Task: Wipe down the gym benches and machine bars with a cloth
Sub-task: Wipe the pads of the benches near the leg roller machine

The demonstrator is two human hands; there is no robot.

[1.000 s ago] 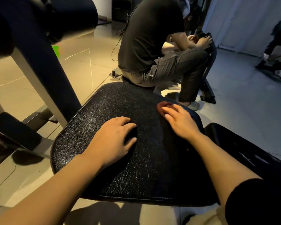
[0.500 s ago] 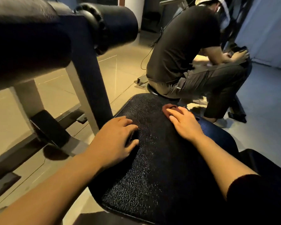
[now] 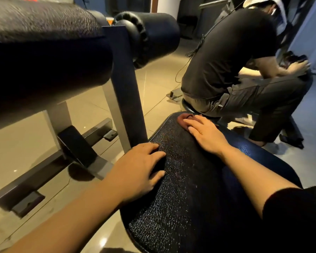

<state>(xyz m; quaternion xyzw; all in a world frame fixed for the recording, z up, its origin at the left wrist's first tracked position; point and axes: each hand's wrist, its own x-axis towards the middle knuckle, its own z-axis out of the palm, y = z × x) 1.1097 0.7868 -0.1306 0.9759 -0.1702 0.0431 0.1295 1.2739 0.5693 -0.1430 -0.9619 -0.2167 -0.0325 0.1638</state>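
Our flat right hand (image 3: 207, 136) presses what looks like a soft, limp reddish cloth (image 3: 184, 119) against the bench (image 3: 186, 189); left hand (image 3: 139, 172) rests, fingers relaxed, holding nothing.

Tiled floor (image 3: 26, 143), glossy beige, pale light reflections on surface. Second person (image 3: 235, 61) seated at far right, back turned, bent forward; black T-shirt, dark grey trousers, white cap. Dark object (image 3: 292, 60) in that person's hands, too blurred to identify. Thin black cable (image 3: 195, 50) hanging from person's upper back toward floor. Small grey metal block (image 3: 174, 94) on floor just behind seated person. Bluish-grey wall (image 3: 310, 33) at far right.
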